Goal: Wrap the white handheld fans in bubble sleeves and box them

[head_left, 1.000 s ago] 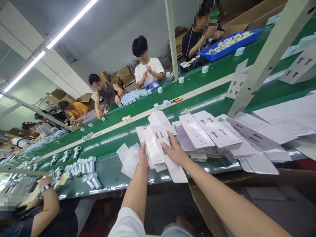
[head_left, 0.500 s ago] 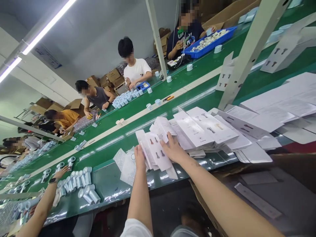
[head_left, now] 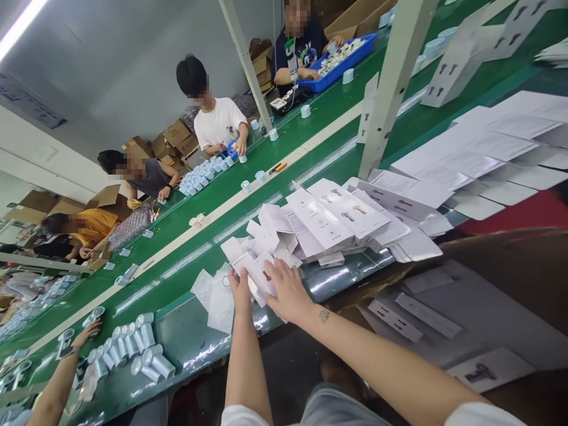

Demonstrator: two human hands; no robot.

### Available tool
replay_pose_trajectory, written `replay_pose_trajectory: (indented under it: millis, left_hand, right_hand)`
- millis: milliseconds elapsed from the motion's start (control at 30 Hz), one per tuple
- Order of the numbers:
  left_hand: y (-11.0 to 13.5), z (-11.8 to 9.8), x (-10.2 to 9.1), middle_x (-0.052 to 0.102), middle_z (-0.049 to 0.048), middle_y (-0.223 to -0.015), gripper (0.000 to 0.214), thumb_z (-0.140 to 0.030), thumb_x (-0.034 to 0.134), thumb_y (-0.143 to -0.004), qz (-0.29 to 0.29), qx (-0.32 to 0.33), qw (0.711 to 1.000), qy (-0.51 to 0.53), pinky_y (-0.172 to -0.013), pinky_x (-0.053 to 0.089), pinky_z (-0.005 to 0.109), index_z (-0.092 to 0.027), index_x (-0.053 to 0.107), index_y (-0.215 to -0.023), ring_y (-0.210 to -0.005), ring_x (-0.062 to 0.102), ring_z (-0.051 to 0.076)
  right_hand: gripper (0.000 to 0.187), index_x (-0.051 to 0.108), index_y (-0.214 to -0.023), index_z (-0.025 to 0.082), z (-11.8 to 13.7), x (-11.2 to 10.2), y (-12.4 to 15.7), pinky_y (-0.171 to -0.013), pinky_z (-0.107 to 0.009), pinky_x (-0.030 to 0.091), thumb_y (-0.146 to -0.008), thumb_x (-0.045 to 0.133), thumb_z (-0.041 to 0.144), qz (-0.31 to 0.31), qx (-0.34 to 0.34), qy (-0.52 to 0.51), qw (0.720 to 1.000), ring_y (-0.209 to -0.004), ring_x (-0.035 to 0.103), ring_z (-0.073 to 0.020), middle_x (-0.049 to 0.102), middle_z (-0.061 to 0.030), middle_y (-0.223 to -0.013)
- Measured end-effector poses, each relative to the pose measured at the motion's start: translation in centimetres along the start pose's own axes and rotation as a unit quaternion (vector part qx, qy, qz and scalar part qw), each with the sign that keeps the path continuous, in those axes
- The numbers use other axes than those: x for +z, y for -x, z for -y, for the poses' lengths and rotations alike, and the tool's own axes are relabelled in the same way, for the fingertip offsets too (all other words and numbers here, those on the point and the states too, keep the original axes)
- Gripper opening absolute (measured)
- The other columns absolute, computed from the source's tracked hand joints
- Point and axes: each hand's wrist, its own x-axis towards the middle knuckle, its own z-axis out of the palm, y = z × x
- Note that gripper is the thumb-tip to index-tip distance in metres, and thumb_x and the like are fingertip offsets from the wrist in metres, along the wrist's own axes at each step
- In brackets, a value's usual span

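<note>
From my remote station, I read the state as follows. The left hand is clenched on the edge of a small bundle of white printed cartons, held low over the near side of the green belt surface. The right hand lies across the top of the bundle; the view of its fingers is poor, so I cannot tell whether it is grasping or only pressing. Just beyond the hands, a large, loose heap of flattened cartons has not been squared into a stack, and more flat sheets cover the surface further right. White paper inserts lie just left of the bundle. Relative to the earlier frame, the hands have drawn closer together, the bundle sits lower and flatter, and the camera view has swung.
</note>
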Motion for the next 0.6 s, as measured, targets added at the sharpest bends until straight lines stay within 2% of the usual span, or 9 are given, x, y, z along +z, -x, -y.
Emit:
replay_pose_trajectory:
  millis: [100, 200, 267, 333, 433, 467, 500, 567, 600]
  left_hand:
    - [-0.2, 0.1, 0.0, 0.067, 0.0156, -0.126, 0.07, -0.048, 0.075, -0.083, -0.017, -0.03, 0.999, -0.003, -0.097, 0.056, 0.04, -0.022, 0.043, -0.14, -0.112, 0.069, 0.028]
    - [-0.1, -0.5, 0.0, 0.069, 0.0146, -0.117, 0.066, -0.046, 0.077, -0.082, -0.03, -0.033, 0.999, -0.018, -0.094, 0.057, 0.04, -0.02, 0.047, -0.136, -0.105, 0.071, 0.027]
    - [0.0, -1.3, -0.2, 0.068, 0.0149, -0.118, 0.064, -0.045, 0.076, -0.082, -0.047, -0.017, 0.998, -0.032, -0.093, 0.057, 0.04, -0.02, 0.048, -0.133, -0.105, 0.071, 0.027]
    - [0.2, -2.3, -0.7, 0.066, 0.0157, -0.12, 0.063, -0.046, 0.076, -0.083, -0.068, 0.0, 0.996, -0.053, -0.093, 0.057, 0.041, -0.02, 0.048, -0.133, -0.106, 0.07, 0.027]
    - [0.3, -4.3, -1.9, 0.066, 0.0153, -0.119, 0.061, -0.048, 0.076, -0.081, -0.097, 0.003, 0.99, -0.106, -0.089, 0.058, 0.043, -0.02, 0.05, -0.129, -0.104, 0.07, 0.028]
    - [0.3, -5.1, -2.3, 0.066, 0.0143, -0.118, 0.06, -0.048, 0.077, -0.08, -0.115, 0.008, 0.986, -0.123, -0.089, 0.058, 0.043, -0.021, 0.052, -0.127, -0.104, 0.07, 0.029]
    - [0.3, -6.1, -2.5, 0.067, 0.0133, -0.116, 0.06, -0.048, 0.078, -0.078, -0.134, 0.02, 0.982, -0.13, -0.089, 0.058, 0.043, -0.021, 0.053, -0.124, -0.104, 0.069, 0.029]
    - [0.5, -8.4, -2.3, 0.068, 0.0117, -0.114, 0.058, -0.049, 0.077, -0.078, -0.167, 0.057, 0.98, -0.095, -0.09, 0.058, 0.044, -0.021, 0.054, -0.123, -0.107, 0.069, 0.03]
    - [0.8, -9.8, -1.7, 0.068, 0.0112, -0.114, 0.057, -0.051, 0.074, -0.08, -0.173, 0.072, 0.981, -0.051, -0.091, 0.058, 0.044, -0.021, 0.054, -0.123, -0.109, 0.068, 0.03]
  right_hand:
    - [0.076, 0.033, -0.153, 0.017, 0.6, -2.2, -0.3, -0.119, -0.067, 0.02, -0.08, 0.058, 0.022, -0.008, 0.02, -0.07, 0.997, -0.15, 0.027, -0.0371, 0.037, -0.0202, -0.159]
    - [0.067, 0.042, -0.142, 0.016, 0.8, -4.0, -0.6, -0.118, -0.064, 0.028, -0.077, 0.058, 0.018, -0.02, 0.004, -0.126, 0.992, -0.145, 0.035, -0.0348, 0.046, -0.0194, -0.15]
    - [0.057, 0.049, -0.132, 0.017, 0.6, -4.6, -0.5, -0.116, -0.06, 0.033, -0.076, 0.058, 0.013, -0.004, -0.028, -0.142, 0.989, -0.135, 0.046, -0.0322, 0.056, -0.0168, -0.134]
    - [0.047, 0.054, -0.124, 0.017, 0.7, -5.0, -0.1, -0.114, -0.057, 0.038, -0.078, 0.056, 0.011, 0.028, -0.04, -0.15, 0.988, -0.132, 0.049, -0.0315, 0.059, -0.0152, -0.126]
    - [0.045, 0.059, -0.124, 0.016, 1.1, -7.1, 1.6, -0.112, -0.056, 0.041, -0.079, 0.061, 0.017, 0.064, -0.01, -0.168, 0.984, -0.143, 0.039, -0.0376, 0.05, -0.0192, -0.143]
    - [0.047, 0.06, -0.126, 0.017, 1.2, -8.5, 2.4, -0.11, -0.056, 0.044, -0.079, 0.063, 0.02, 0.068, -0.006, -0.185, 0.98, -0.143, 0.04, -0.0387, 0.048, -0.0185, -0.147]
    - [0.05, 0.06, -0.13, 0.02, 1.0, -10.5, 3.3, -0.105, -0.054, 0.049, -0.081, 0.064, 0.022, 0.065, -0.003, -0.209, 0.976, -0.137, 0.048, -0.0379, 0.05, -0.0165, -0.147]
    - [0.051, 0.057, -0.137, 0.029, -0.6, -15.8, 4.9, -0.085, -0.049, 0.061, -0.087, 0.063, 0.028, 0.032, 0.009, -0.271, 0.962, -0.112, 0.067, -0.0319, 0.062, -0.0108, -0.135]
    - [0.051, 0.055, -0.14, 0.034, -2.2, -18.9, 5.3, -0.071, -0.045, 0.063, -0.089, 0.063, 0.033, -0.021, 0.041, -0.298, 0.954, -0.096, 0.071, -0.0291, 0.067, -0.0086, -0.127]
